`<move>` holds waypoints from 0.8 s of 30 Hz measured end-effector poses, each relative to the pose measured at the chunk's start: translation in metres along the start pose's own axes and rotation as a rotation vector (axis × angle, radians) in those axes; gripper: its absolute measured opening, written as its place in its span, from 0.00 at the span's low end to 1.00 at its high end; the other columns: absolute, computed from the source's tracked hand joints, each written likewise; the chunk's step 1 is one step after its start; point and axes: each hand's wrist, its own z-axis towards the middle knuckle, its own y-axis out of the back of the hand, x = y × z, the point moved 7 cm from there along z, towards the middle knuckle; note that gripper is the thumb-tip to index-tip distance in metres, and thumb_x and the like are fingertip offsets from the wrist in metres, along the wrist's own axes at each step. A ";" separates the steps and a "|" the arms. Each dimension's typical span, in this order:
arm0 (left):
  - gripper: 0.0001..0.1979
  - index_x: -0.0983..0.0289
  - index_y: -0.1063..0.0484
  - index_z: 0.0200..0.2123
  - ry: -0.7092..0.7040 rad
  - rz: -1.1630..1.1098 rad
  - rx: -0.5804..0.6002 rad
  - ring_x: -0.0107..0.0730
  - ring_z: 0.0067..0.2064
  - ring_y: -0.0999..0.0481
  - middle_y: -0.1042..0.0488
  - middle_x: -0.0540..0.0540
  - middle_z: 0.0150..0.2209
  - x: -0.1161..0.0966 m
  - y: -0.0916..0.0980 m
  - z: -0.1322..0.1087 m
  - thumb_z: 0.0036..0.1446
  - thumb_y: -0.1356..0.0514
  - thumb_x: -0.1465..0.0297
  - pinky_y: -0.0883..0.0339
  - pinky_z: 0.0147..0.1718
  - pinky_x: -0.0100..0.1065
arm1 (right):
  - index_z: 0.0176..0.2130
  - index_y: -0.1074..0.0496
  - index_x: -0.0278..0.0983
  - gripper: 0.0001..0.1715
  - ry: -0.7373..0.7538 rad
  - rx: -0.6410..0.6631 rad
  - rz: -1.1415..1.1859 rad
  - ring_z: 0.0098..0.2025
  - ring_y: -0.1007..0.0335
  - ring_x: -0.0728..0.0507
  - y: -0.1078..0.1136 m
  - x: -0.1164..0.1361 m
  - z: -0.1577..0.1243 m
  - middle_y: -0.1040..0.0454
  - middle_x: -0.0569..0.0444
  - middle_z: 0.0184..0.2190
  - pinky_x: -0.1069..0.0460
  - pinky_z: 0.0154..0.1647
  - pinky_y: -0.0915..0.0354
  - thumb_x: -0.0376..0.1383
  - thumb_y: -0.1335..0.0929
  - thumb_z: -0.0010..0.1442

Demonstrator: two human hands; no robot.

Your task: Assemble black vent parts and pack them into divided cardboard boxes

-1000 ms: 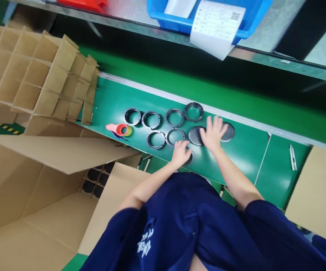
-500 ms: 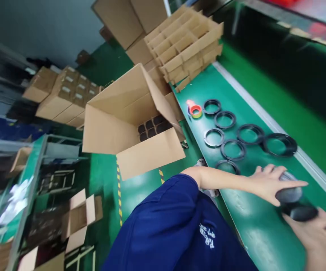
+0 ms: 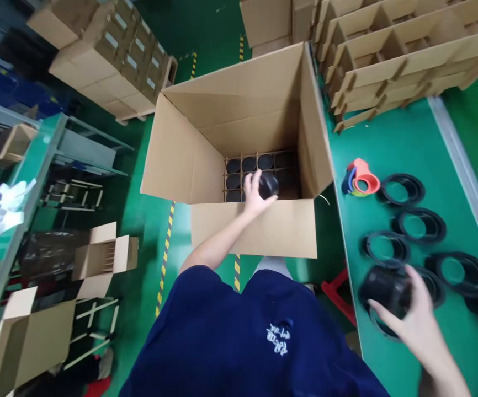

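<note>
My left hand [image 3: 256, 199] reaches over the front flap of a large open cardboard box [image 3: 254, 230], its fingers closed round a black cylindrical part [image 3: 268, 186]. Beneath it, cardboard dividers inside the box hold several similar black round parts [image 3: 266, 161] in their cells. Over the green bench, my right hand [image 3: 415, 309] grips another black cylindrical part [image 3: 386, 289]. Black rings lie around and partly under that part, among them one ring [image 3: 419, 225] farther up the bench. The undersides of both held parts are hidden.
A stack of cardboard dividers [image 3: 404, 60] stands at the bench's far end. Red, blue and yellow rings [image 3: 363, 179] lie near the bench edge [image 3: 344, 237]. A red stool [image 3: 340, 295] is beside the bench. Stacked cartons [image 3: 110, 60] and a smaller open box [image 3: 98, 256] are on the left.
My left hand has gone from the bench into the box with a black part. My right hand has lifted another black part over the rings. The view has turned toward the box.
</note>
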 end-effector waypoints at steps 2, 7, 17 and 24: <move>0.55 0.57 0.49 0.74 0.146 0.151 -0.056 0.60 0.75 0.57 0.58 0.66 0.74 0.059 0.035 0.047 0.46 0.26 0.67 0.59 0.73 0.54 | 0.75 0.54 0.45 0.63 0.139 0.185 0.018 0.70 0.44 0.23 -0.055 0.084 0.056 0.44 0.39 0.70 0.28 0.69 0.41 0.59 0.27 0.53; 0.57 0.50 0.51 0.74 0.277 0.493 0.342 0.67 0.75 0.56 0.60 0.65 0.75 0.171 0.014 0.113 0.46 0.25 0.65 0.48 0.67 0.63 | 0.75 0.58 0.41 0.68 0.260 0.286 -0.150 0.72 0.53 0.21 -0.201 0.199 0.234 0.56 0.35 0.71 0.28 0.67 0.42 0.52 0.23 0.49; 0.56 0.52 0.51 0.75 -0.026 0.498 0.941 0.73 0.75 0.62 0.63 0.69 0.77 0.228 -0.138 0.108 0.47 0.27 0.70 0.54 0.66 0.72 | 0.75 0.61 0.44 0.74 -0.080 0.771 -0.941 0.73 0.59 0.18 -0.414 0.054 0.362 0.64 0.31 0.75 0.29 0.71 0.59 0.47 0.19 0.47; 0.58 0.49 0.53 0.75 0.080 0.460 0.972 0.71 0.75 0.60 0.62 0.67 0.76 0.258 -0.106 0.099 0.46 0.26 0.67 0.51 0.66 0.72 | 0.77 0.69 0.43 0.83 -0.204 0.831 -0.885 0.75 0.69 0.16 -0.459 0.011 0.340 0.79 0.32 0.76 0.30 0.71 0.52 0.58 0.19 0.46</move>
